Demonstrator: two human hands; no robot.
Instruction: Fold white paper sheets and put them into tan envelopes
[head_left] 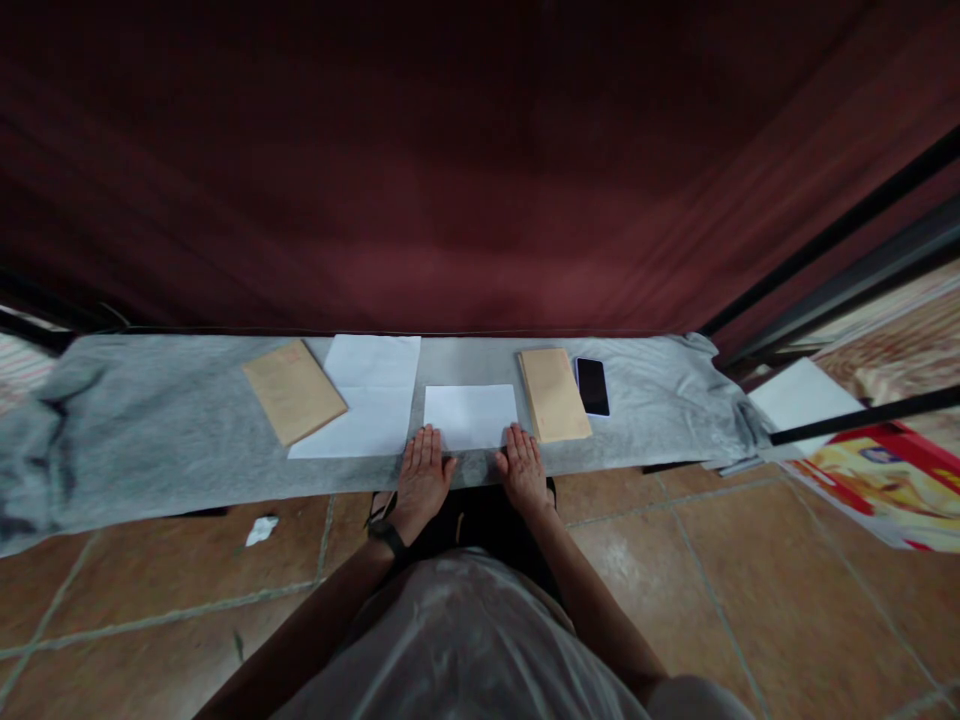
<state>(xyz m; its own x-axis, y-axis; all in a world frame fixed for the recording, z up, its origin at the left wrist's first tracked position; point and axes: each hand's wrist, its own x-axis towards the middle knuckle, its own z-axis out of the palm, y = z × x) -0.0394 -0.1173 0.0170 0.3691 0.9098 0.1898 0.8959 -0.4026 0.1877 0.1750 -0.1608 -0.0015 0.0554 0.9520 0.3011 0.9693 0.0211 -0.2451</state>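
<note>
A folded sheet of white paper (471, 415) lies flat in front of me on the grey cloth of a narrow table. My left hand (424, 475) rests flat at its near left corner, fingers stretched out. At the near right corner lies my right hand (523, 468), also flat, with its fingertips by the paper's edge. Neither hand grips anything. Left of the folded sheet are larger white sheets (367, 400), partly under a stack of brown envelopes (294, 392). Another stack of brown envelopes (553, 393) lies just beyond my right hand.
A phone (593, 386) lies right of the right envelope stack. The grey cloth (172, 430) covers the table up to a dark red curtain (480, 200). A red and yellow box (892, 475) stands at the right. A white scrap (261, 530) is on the tiled floor.
</note>
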